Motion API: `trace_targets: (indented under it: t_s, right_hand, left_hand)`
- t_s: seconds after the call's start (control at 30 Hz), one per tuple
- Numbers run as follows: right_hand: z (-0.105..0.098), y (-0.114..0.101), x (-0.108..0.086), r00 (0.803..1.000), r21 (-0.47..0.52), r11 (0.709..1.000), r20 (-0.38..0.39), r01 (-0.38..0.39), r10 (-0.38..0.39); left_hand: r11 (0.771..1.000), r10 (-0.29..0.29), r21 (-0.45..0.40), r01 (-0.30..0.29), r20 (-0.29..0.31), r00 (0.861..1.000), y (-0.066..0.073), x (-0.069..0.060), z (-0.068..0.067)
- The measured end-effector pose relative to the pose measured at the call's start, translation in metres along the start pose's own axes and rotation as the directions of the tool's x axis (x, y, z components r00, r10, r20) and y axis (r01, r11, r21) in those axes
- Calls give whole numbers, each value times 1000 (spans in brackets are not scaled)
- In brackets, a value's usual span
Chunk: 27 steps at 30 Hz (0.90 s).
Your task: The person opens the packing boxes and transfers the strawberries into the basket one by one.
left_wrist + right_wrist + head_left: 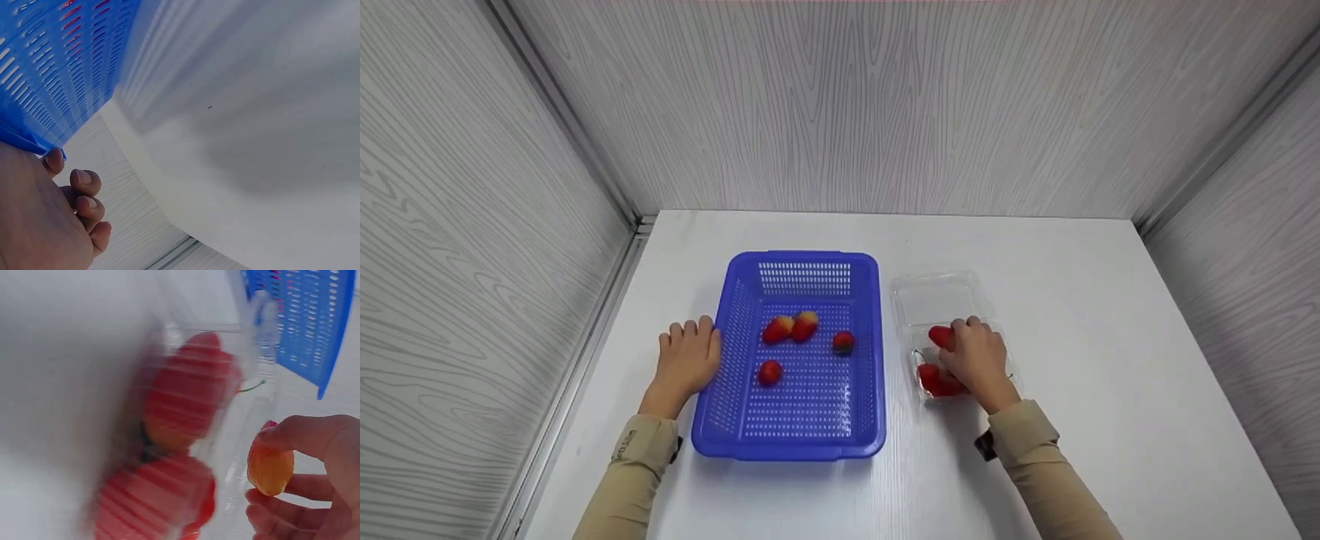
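Fingers, right hand (pixel 976 361): clamped on strawberry (pixel 270 468) over opened box (pixel 920 337) | left hand (pixel 688 364): curled at basket (pixel 789 452) rim, likely to steady it | lid (pixel 937 296) folded back, presumably for easy reach

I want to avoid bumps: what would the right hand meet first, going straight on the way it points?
Likely the open clear clamshell lid, ahead of the right hand; depth is unclear, so it might pass above.
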State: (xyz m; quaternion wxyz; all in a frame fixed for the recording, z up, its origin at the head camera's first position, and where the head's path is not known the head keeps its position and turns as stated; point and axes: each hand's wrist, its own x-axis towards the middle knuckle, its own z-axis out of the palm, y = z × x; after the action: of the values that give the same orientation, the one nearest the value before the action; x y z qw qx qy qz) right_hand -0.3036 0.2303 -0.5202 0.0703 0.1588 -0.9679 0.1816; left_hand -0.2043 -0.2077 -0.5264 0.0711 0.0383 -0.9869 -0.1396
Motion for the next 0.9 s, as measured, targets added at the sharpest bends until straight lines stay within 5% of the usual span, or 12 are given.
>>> trace_targets:
  t_s: [0.37,0.67,0.9]
  right_hand:
    - [-15,-64,8,999,339,940,-25,41,-34]
    - [0,-125,23,985,427,892,18,148,-173]
    - [22,-154,33,979,435,898,144,71,-146]
  left_hand:
    - [1000,-7,6,7,-1,1000,-1,1,2]
    - [1000,-13,4,13,-7,1000,0,2,0]
    - [999,-31,-10,31,41,999,0,1,-1]
